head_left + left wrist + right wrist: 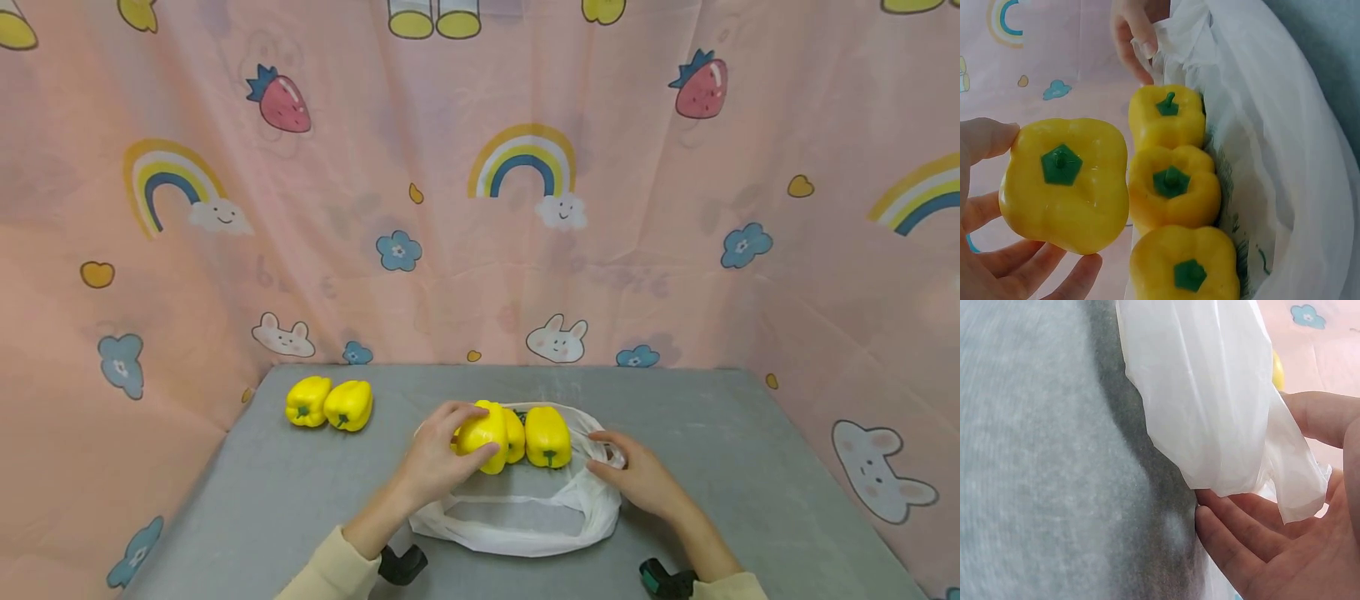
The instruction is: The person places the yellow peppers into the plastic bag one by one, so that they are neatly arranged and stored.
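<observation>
Near the middle of the gray table (pixel 750 433), we are gripping a yellow bell pepper (pixel 482 434) in our left hand (pixel 435 458) beside the peppers in the white plastic bag (pixel 525 521), whose edge our right hand (pixel 637 475) is pinching.

A grey table (pixel 300 492) is seen, bordered by a pink printed curtain. A white plastic bag (pixel 525 521) is spread at its centre, towards six o'clock. Yellow peppers (pixel 547 435) are lined up on the bag's twelve o'clock edge. Two more yellow peppers (pixel 328 403) are set together at ten o'clock, touching each other.
</observation>
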### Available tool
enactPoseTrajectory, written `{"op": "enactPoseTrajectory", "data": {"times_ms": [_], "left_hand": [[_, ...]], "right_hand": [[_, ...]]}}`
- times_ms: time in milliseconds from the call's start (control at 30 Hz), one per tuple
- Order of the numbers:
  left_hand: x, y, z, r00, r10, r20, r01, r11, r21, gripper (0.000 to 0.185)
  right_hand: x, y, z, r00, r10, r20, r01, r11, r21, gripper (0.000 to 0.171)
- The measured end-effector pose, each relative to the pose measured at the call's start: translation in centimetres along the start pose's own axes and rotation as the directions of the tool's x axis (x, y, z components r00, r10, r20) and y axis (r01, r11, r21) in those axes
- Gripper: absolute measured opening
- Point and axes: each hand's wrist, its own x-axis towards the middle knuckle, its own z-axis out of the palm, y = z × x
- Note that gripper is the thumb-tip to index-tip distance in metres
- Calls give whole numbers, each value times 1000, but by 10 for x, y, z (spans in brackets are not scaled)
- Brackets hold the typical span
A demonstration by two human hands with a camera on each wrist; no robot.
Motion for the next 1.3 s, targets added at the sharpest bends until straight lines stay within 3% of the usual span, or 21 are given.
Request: {"op": "enactPoseTrajectory", "data": {"times_ms": [167,733,1100,1300], "left_hand": [[-1,5,10,1000,15,12,-15,1000,-13,44],[-6,8,45,995,-20,101,21,1000,-11,45],[-14,6,66,974,-83,209,86,996,-8,46],[-17,5,75,971,-79,226,78,997,10,48]], "right_hand": [[0,-1,-1,1000,-6,2,6,1000,3,54],[0,-1,-1,1000,2,4,-2,1000,11,54],[0,-1,-2,1000,-21,-3,21,1000,12,53],[-1,-1,-1,1000,-11,-2,11,1000,16,54]]}}
